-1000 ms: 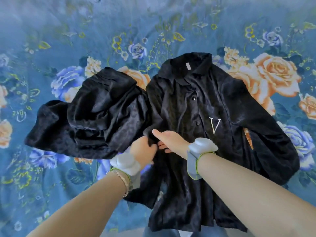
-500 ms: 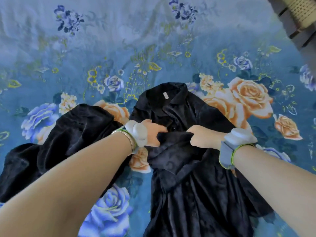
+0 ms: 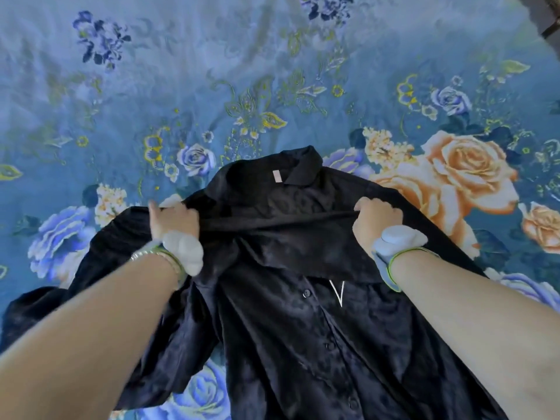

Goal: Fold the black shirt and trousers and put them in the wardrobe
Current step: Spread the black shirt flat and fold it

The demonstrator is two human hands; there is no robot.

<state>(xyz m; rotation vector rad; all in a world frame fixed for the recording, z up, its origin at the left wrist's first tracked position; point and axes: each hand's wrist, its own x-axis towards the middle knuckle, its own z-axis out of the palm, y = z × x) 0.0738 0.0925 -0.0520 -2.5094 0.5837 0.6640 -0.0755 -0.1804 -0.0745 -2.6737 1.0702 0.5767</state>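
The black shirt (image 3: pixel 303 344) lies face up on the bed, collar away from me, a white V on its chest and a row of buttons down the front. A band of its black cloth is stretched taut across the chest below the collar. My left hand (image 3: pixel 172 219) grips one end of that band, its index finger sticking out. My right hand (image 3: pixel 377 221) grips the other end. More black cloth, probably the trousers (image 3: pixel 27 307), lies bunched at the left, mostly hidden behind my left forearm.
A blue bedspread (image 3: pixel 272 71) printed with orange and purple roses covers the whole surface. A dark piece of furniture (image 3: pixel 550 22) shows at the top right corner. Each wrist carries a pale band.
My hands have moved apart, from close together at the shirt's middle to its two sides, pulling the held cloth into a tight band. The view has shifted so the white V shows again.
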